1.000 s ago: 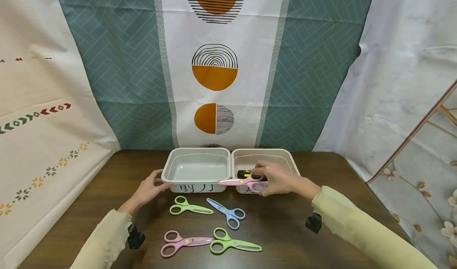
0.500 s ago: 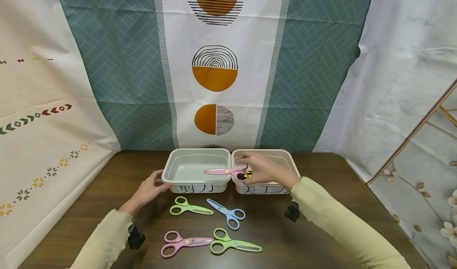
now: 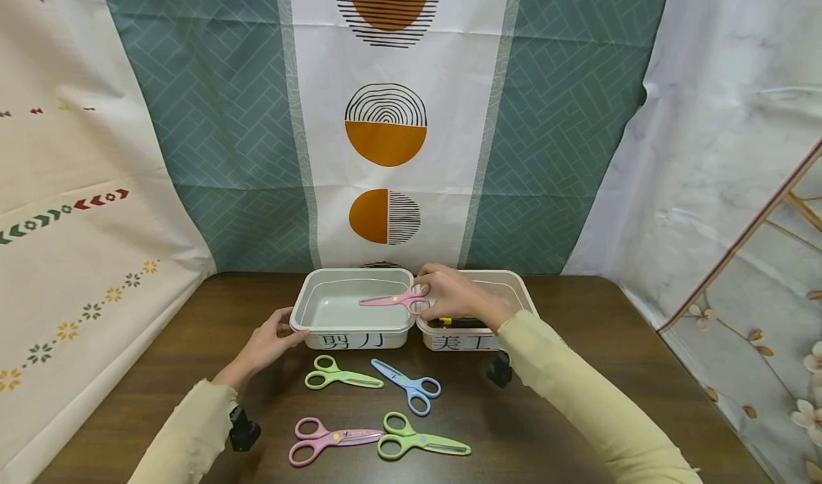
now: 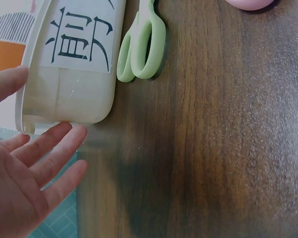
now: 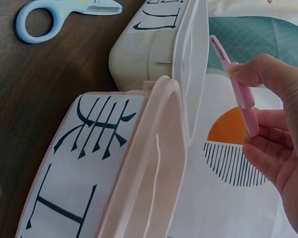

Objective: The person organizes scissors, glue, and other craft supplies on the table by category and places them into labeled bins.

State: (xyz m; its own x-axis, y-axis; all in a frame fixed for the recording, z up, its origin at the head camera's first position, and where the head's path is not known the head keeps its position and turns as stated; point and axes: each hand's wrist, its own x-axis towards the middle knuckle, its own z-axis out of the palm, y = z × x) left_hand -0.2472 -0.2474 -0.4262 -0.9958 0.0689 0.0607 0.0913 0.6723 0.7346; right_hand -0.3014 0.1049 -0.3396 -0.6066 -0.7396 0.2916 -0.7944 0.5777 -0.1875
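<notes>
Now, in the head view, a pink pair of scissors [image 3: 393,300] is being held by its handle in the right hand [image 3: 449,295], fingers pinched round it, blades pointing left over the open left bin [image 3: 308,305]. The corner of that white bin is being touched by the left hand [image 3: 266,341], fingers relaxed and not wrapped round anything. Just right of it, the pink-rimmed right bin [image 3: 523,295] is being partly covered by the right forearm, and a dark and yellow object [image 3: 459,322] is being glimpsed inside. On the wooden table [image 3: 578,370] in front of the bins, four more pairs are lying: a green pair [image 3: 340,372], a blue pair [image 3: 407,384], a second pink pair [image 3: 327,439] and a second green pair [image 3: 417,437].

In the left wrist view, the left hand [image 4: 25,173] is being seen spread and loose, fingertips at the bin's lower corner [image 4: 69,99], with green handles [image 4: 141,44] just beside the bin's labelled front.

In the right wrist view, the pink scissors [image 5: 238,84] are being pinched between thumb and fingers [image 5: 273,129], held above both bins' rims; the blue handle [image 5: 37,22] is lying on the table beyond.
</notes>
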